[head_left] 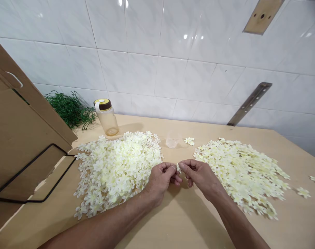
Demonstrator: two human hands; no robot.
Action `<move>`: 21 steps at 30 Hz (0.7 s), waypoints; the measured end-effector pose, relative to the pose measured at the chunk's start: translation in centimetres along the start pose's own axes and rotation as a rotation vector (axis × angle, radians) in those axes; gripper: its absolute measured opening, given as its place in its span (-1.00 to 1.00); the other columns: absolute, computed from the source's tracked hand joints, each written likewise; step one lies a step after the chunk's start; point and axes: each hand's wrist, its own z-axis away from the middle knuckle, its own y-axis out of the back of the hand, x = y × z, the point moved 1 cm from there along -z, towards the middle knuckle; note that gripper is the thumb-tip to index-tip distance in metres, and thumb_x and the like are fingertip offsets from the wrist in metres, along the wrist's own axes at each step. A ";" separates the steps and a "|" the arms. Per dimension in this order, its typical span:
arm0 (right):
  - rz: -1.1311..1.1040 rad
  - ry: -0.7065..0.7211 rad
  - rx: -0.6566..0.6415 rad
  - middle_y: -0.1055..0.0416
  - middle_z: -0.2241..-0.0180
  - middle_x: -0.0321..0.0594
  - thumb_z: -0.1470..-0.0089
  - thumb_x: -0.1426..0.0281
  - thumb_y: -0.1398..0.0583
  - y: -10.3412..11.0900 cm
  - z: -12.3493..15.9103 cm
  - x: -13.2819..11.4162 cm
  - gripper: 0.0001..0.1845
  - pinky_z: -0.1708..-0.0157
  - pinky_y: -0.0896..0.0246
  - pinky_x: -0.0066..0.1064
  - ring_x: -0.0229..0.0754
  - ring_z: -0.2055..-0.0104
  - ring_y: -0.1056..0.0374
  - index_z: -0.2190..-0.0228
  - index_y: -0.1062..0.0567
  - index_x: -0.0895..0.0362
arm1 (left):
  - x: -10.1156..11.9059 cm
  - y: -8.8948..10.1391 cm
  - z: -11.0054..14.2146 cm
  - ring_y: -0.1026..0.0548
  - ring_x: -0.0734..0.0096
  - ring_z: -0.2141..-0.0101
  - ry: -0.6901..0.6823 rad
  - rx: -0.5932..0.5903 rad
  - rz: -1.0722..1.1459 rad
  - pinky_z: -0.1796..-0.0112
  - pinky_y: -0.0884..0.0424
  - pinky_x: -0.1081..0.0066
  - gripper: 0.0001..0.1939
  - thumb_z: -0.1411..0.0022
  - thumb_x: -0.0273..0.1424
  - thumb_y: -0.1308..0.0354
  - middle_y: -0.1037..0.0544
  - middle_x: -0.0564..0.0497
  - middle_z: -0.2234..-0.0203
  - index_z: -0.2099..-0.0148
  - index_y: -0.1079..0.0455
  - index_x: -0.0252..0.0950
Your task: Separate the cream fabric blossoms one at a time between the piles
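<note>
Between my two hands, just above the table, is a small cream artificial flower [178, 168]. My left hand [164, 178] pinches it from the left, thumb and forefinger closed. From the right, my right hand [197, 173] grips its other edge with closed fingertips. A large heap of pale flowers [118, 166] lies left of my hands, close to the left wrist. Another spread of yellowish flowers [242, 173] lies to the right, beside the right forearm. Behind my hands stands a small clear cup [172, 139], with a few loose flowers [189, 141] next to it.
A clear bottle with a yellow and brown lid [107, 117] stands behind the left heap. Green plastic stems [70, 109] lie at the back left. A cardboard box [25, 138] and a black wire frame [47, 197] take up the left side. A tiled wall [144, 76] closes off the back.
</note>
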 end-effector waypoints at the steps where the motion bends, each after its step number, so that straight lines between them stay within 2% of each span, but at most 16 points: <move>1: -0.001 0.008 -0.009 -0.39 0.60 -0.29 -0.02 -0.02 -0.20 0.0 0.0 0.0 -0.52 0.60 -0.18 -0.45 -0.30 0.65 -0.20 0.36 -0.56 0.17 | 0.0 0.0 0.0 -0.40 0.51 0.62 0.000 -0.005 0.001 0.50 -0.33 0.49 -0.75 -0.07 -0.27 -0.26 -0.50 -0.04 0.62 0.40 -0.42 -0.40; 3: 0.017 0.024 -0.010 -0.37 0.63 -0.31 -0.04 0.00 -0.19 -0.1 0.0 -0.2 -0.53 0.60 -0.17 -0.45 -0.29 0.65 -0.21 0.37 -0.58 0.17 | 0.0 0.1 0.0 -0.40 0.51 0.62 0.002 -0.013 0.011 0.51 -0.32 0.49 -0.75 -0.07 -0.27 -0.25 -0.50 -0.04 0.61 0.40 -0.42 -0.40; 11: 0.177 0.039 0.124 -0.49 0.54 -0.24 -0.01 0.03 -0.20 -0.5 0.4 -0.5 -0.59 0.57 -0.23 -0.43 -0.22 0.60 -0.31 0.42 -0.60 0.11 | -0.2 0.1 -0.1 -0.41 0.51 0.63 0.002 0.003 0.026 0.51 -0.33 0.49 -0.73 -0.06 -0.25 -0.28 -0.50 -0.03 0.62 0.37 -0.42 -0.39; 17: 0.370 0.117 0.177 -0.45 0.59 -0.24 -0.14 0.02 -0.07 -0.6 0.7 -0.6 -0.54 0.49 -0.22 -0.40 -0.15 0.52 -0.37 0.50 -0.52 0.09 | -0.3 0.1 -0.2 -0.42 0.49 0.61 0.005 -0.010 0.036 0.50 -0.35 0.48 -0.76 -0.08 -0.28 -0.26 -0.49 -0.02 0.61 0.40 -0.41 -0.39; 21: 0.380 0.165 0.171 -0.45 0.56 -0.23 -0.19 0.05 -0.02 -0.9 0.8 -0.5 -0.54 0.48 -0.22 -0.40 -0.15 0.51 -0.37 0.51 -0.45 0.07 | -0.1 -0.1 -0.1 -0.42 0.49 0.59 0.020 -0.007 0.049 0.50 -0.34 0.48 -0.73 -0.05 -0.25 -0.29 -0.49 -0.03 0.61 0.41 -0.41 -0.39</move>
